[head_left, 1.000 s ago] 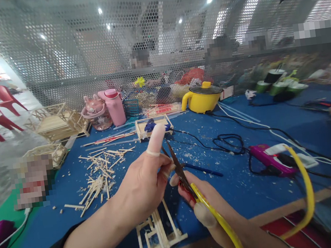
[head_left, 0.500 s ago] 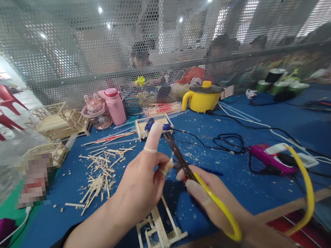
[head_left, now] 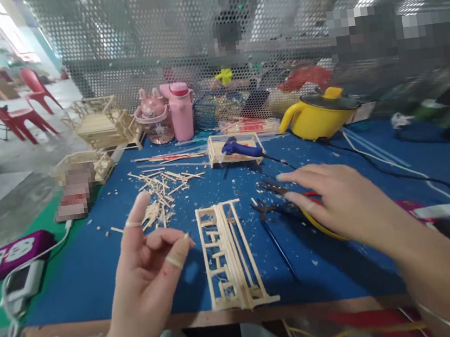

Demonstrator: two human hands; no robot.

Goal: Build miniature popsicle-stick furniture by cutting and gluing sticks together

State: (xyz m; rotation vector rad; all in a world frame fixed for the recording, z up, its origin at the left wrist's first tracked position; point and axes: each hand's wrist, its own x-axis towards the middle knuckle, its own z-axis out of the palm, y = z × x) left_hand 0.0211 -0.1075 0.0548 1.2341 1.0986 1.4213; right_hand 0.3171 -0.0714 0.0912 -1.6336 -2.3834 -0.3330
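Pale wooden stick frame (head_left: 229, 255) on matt blue cloth table cover (head_left: 98, 271).

Left hand (head_left: 146, 265) raised above the near edge of the blue tabletop (head_left: 98, 271), palm up, fingers loosely curled, holding nothing. Right hand (head_left: 344, 203) spread flat over yellow-handled scissors (head_left: 290, 204), fingers touching them. Between the hands, a pale stick frame (head_left: 229, 255) lying flat. Farther back: scattered sticks (head_left: 162, 190), blue glue gun (head_left: 241, 147), yellow pot (head_left: 319, 116), pink bottle (head_left: 182, 111).
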